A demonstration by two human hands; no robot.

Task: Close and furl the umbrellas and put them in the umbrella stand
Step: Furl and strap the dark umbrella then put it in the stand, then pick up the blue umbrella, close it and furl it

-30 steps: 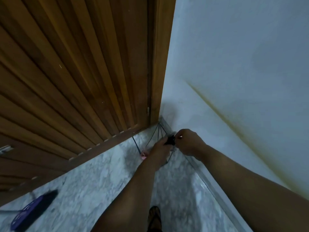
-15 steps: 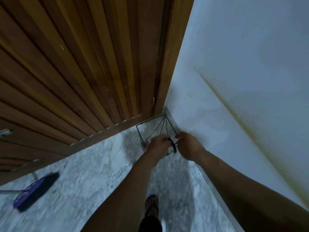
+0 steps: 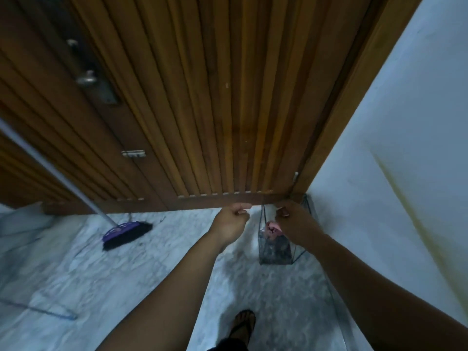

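left hand (image 3: 232, 219) fisted, contents unclear, left of the wire umbrella stand (image 3: 276, 249); right hand (image 3: 295, 224) above the stand, grip unclear; pink-handled umbrella (image 3: 273, 228) inside the stand; broom (image 3: 126, 231) far left.

Two bare hands are in view: one left hand (image 3: 231, 219) and one right hand (image 3: 295, 224). One wire umbrella stand (image 3: 274, 252) sits on the floor in the corner, holding one folded umbrella (image 3: 273, 228) with pink showing. One purple broom (image 3: 124, 233) leans by the one wooden door (image 3: 202, 97), which has one round knob (image 3: 86, 77). One sandalled foot (image 3: 243, 323) shows below.
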